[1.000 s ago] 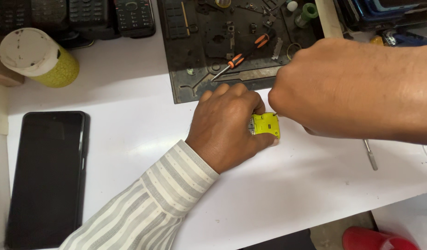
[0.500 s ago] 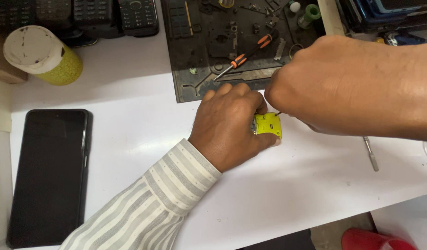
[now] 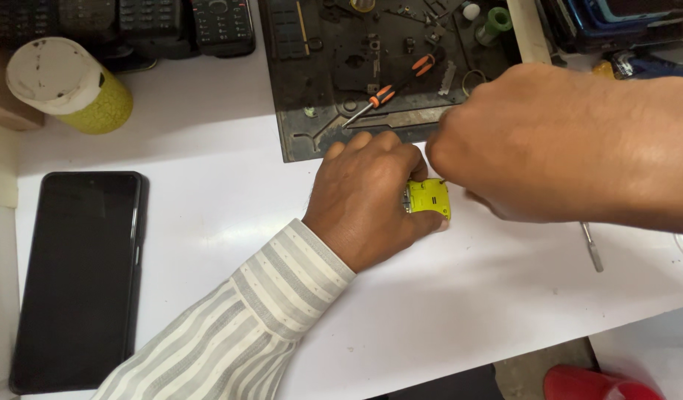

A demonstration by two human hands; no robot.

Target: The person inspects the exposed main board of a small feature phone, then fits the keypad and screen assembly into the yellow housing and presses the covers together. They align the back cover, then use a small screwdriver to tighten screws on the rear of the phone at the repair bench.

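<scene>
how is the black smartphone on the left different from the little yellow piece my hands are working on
The black smartphone is far larger than the yellow piece. The smartphone lies untouched with its dark screen up, while the yellow piece is pinned under the left hand, with the right hand working at its edge. The smartphone looks whole; the yellow piece shows small exposed parts, like a bare board. Both rest on the white table.

The left hand (image 3: pixel 371 196) lies knuckles up, fingers curled and pinching, its forearm in a striped sleeve. The right hand (image 3: pixel 534 144) hovers just beside it, bare-armed, fingers bunched downward.
</scene>
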